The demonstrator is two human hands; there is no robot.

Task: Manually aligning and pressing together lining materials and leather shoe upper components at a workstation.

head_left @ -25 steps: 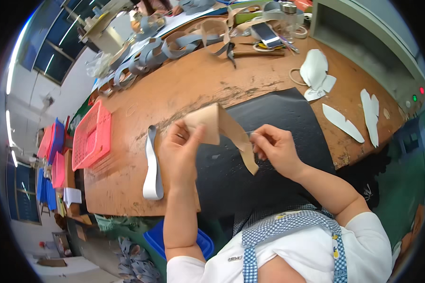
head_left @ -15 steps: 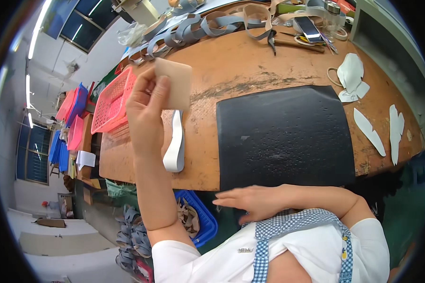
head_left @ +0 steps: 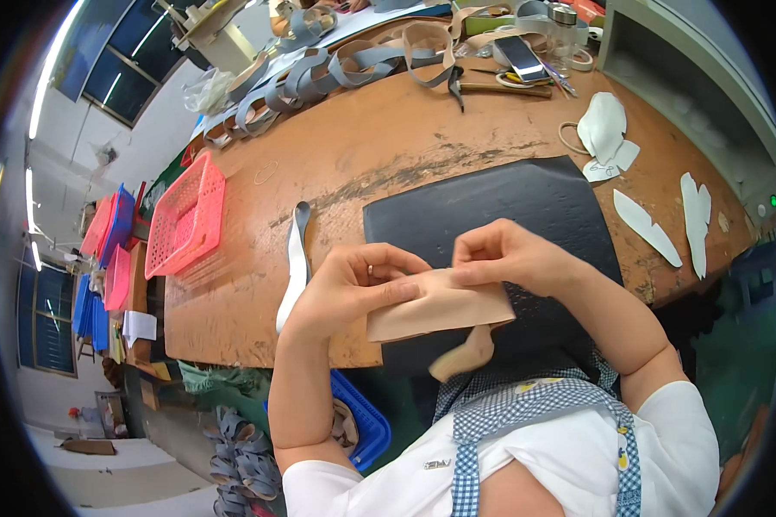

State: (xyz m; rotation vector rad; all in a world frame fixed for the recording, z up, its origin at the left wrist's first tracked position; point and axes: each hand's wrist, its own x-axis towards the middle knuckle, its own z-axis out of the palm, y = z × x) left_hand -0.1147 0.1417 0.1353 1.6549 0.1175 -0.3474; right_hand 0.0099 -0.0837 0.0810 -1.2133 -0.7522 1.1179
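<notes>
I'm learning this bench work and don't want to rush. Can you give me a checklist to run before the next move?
1. Left hand gripping the tan piece: ok, thumb on its near face.
2. Right hand gripping it: ok, pinching the upper edge.
3. Tan piece lying flat: not ok, held up and bent, with a tail dangling below.
4. White strip off the black mat: ok, left of it.
5. Wooden-handled tool away from the hands: ok, farther back.
6. Far face undamaged: cannot tell, hidden.

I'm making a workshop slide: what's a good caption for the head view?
Left hand and right hand pinching a tan strip over a black mat.
</notes>
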